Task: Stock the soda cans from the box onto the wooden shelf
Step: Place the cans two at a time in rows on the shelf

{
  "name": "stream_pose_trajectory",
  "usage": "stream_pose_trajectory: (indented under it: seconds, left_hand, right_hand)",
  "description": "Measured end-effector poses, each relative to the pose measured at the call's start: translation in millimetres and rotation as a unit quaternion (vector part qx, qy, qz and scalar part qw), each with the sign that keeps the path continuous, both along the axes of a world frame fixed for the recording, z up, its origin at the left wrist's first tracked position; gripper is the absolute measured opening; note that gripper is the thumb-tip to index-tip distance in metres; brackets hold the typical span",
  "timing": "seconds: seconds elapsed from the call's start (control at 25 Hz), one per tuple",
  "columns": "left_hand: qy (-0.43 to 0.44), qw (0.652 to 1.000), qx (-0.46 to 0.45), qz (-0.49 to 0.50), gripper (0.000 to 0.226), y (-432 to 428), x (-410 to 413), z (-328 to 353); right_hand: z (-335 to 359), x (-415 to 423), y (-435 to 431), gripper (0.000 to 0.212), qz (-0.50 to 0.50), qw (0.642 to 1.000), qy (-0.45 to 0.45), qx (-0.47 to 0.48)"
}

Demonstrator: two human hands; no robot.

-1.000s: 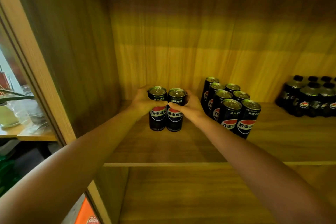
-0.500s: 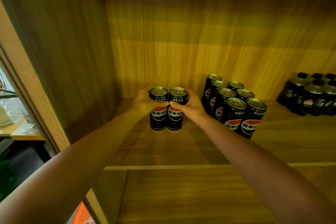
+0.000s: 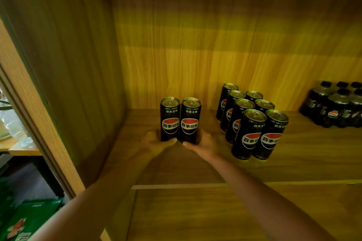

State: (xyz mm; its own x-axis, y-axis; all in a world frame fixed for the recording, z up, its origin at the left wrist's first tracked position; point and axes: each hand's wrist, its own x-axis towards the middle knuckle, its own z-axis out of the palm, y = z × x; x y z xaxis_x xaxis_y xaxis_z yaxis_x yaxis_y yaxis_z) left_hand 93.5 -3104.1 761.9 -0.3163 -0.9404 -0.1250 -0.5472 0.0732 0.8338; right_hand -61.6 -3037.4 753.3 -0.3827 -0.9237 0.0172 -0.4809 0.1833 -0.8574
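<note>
**Both hands slide down to the feet of the two cans**

Half a second ago the hands were closed near the tops of two cans, which were already low over the board. Now the left can (image 3: 170,119) and the right can (image 3: 190,120) stand upright on the wooden shelf (image 3: 313,152), touching each other, with their labels to the front. The left hand (image 3: 156,144) is now at the foot of the left can, with its thumb across the front of the base. The right hand (image 3: 204,146) holds the foot of the right can in the same way. The other fingers go behind the cans and are hidden, so I cannot tell how firmly they grip. The picture is also a little blurred here.

The pair stands near the left side wall (image 3: 68,84), well apart from the group of seven cans (image 3: 250,139) to the right. A pack of dark bottles (image 3: 337,107) is further right.

In my judgement the placing of this pair is almost done. The low grip suggests a last small push to square or shift the cans. A gap remains between the pair and the group, so more cans may go there. The box is not in view.
</note>
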Motion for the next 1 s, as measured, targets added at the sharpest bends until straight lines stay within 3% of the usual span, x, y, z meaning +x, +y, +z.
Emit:
stream_pose_trajectory:
  seconds: [0.12, 0.36, 1.0]
  left_hand:
    - [-0.08, 0.994, -0.078, 0.009, 0.058, -2, -5, -14]
    - [-0.09, 0.991, -0.101, 0.012, 0.055, -12, -15, -27]
    - [-0.159, 0.975, -0.152, 0.024, 0.062, 0, -27, -31]
  right_hand:
    - [-8, 4, -4, 0.06, -0.019, 0.999, 0.029, -0.016]
    - [-15, -5, -7, 0.055, -0.035, 0.994, 0.094, -0.031]
    - [-16, -13, -1, 0.048, -0.057, 0.992, 0.108, -0.006]
